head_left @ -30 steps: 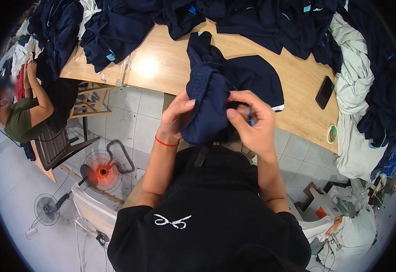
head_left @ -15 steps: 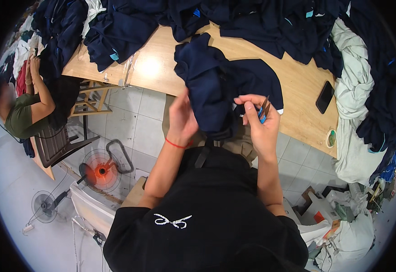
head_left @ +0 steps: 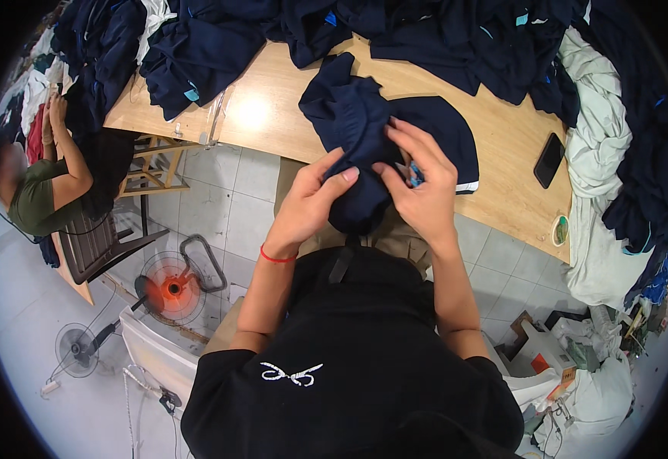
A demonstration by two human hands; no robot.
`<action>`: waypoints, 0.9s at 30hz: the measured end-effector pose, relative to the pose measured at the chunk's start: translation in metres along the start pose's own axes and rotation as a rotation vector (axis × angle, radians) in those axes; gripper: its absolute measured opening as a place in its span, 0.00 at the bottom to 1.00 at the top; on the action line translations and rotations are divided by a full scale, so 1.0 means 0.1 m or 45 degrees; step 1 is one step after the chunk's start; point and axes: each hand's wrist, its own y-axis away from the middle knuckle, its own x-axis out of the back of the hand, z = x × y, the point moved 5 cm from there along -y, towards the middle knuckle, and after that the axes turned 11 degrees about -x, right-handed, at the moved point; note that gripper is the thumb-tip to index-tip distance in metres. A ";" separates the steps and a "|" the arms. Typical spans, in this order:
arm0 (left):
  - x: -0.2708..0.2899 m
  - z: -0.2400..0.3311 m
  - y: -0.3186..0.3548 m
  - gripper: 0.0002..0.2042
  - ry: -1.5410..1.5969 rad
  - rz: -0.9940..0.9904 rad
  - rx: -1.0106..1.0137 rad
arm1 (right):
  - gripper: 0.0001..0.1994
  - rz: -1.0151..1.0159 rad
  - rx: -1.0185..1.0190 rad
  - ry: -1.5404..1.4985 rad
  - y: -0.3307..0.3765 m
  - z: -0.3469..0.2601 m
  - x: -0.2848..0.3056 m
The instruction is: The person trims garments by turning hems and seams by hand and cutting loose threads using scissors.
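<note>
A navy blue garment (head_left: pixel 347 126) lies bunched over the table's near edge and hangs down in front of me. My left hand (head_left: pixel 308 200) pinches its left side, thumb on top of the cloth. At its right side is my right hand (head_left: pixel 425 180), fingertips against the fabric. Tucked in that right palm is a small pair of thread snips (head_left: pixel 416 176) with blue handles, mostly hidden by the fingers. A flat navy part with a white edge (head_left: pixel 468 187) spreads on the table to the right; whether it belongs to the same garment I cannot tell.
Navy garments (head_left: pixel 441 46) are heaped along the far side of the wooden table (head_left: pixel 513 172). A black phone (head_left: pixel 549 161) and a small round dish (head_left: pixel 559 230) lie at right, beside pale cloth (head_left: pixel 598 138). At left are a seated co-worker (head_left: pixel 43 183) and fans (head_left: pixel 173 288).
My left hand has closed on the cloth, turning it slightly. My right hand has moved left onto the garment, and the snips, earlier pointing up, now sit inside the palm.
</note>
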 end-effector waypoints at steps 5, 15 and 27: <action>-0.05 0.07 0.04 0.17 -0.222 0.018 -0.067 | 0.19 -0.007 -0.289 -0.248 0.19 0.14 -0.06; -0.19 0.32 -0.04 0.08 -0.854 -0.132 -0.279 | 0.15 -0.033 -0.179 -0.292 0.32 0.13 -0.13; -0.12 0.40 -0.07 0.15 -0.906 0.223 -0.575 | 0.05 -0.139 -0.232 -0.356 0.14 0.02 0.25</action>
